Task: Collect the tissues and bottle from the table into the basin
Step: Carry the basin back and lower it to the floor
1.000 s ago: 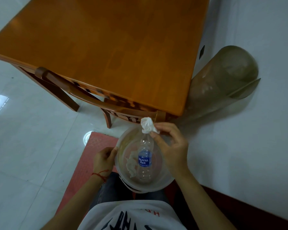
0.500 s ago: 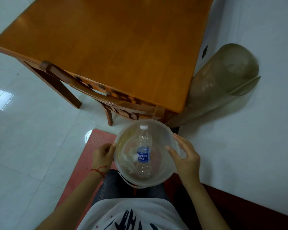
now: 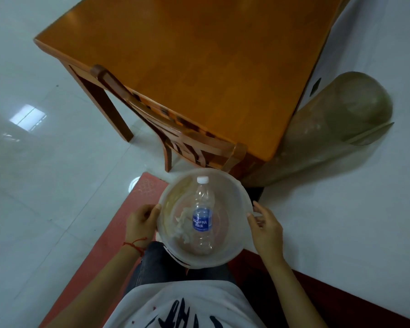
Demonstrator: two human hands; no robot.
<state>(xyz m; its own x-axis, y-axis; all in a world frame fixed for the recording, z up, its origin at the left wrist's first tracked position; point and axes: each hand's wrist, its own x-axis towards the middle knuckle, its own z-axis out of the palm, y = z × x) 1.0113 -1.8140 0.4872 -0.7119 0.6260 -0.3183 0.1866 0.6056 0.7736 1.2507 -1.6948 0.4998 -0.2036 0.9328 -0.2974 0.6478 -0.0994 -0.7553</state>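
Translucent plastic basin (image 3: 232, 185) held at both sides above lap. Left hand (image 3: 140, 223) gripping rim; right hand (image 3: 266, 229) fingers curled at rim. Aquafina bottle (image 3: 202, 216) and crumpled tissues (image 3: 181, 224) lying inside.

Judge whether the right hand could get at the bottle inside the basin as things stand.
Probably yes. The right hand grips the rim of the basin, close beside the bottle, which lies uncovered in the open top; only the tissue lies beside it.
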